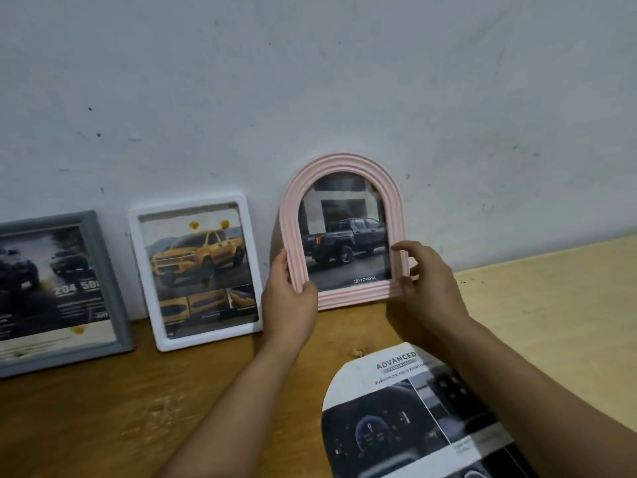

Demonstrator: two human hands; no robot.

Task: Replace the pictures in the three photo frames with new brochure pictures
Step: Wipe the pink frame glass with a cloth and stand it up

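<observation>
- Nearest the lens: arch-cut glossy brochure sheet (410, 419) printed with a dashboard picture and the word ADVANCED, lying flat on the brown wooden tabletop (103, 419), partly under the right forearm. Thin paper; likely limp, easy to crease, best lifted by an edge.
- Beyond it, pink arched photo frame with ribbed moulding (339, 232) stands upright at the grey scuffed wall (310, 81), bottom rail on or just above the table; contact hard to tell. Dark pickup picture with TOYOTA caption shows behind its pane.
- Left hand (289, 298) grips the frame's lower left side, thumb over the front ribs, fingers wrapped behind.
- Right hand (431, 281) at the lower right side, fingers loosely curved, tips touching the rim; a light steadying pinch rather than a full grasp.
- Handling judgement: frame looks light and stiff, probably plastic. Pane reflects, so possibly glass or acrylic; treat as breakable and smudge-prone. Ribs give fair purchase. Hold by both side rails, never by the pane.
- White rounded rectangular frame (196, 270) with a yellow pickup picture leans on the wall just left; grey rectangular frame (58, 291) further left, cut by the edge.
- All three frames appear to carry brochure pictures already.
</observation>
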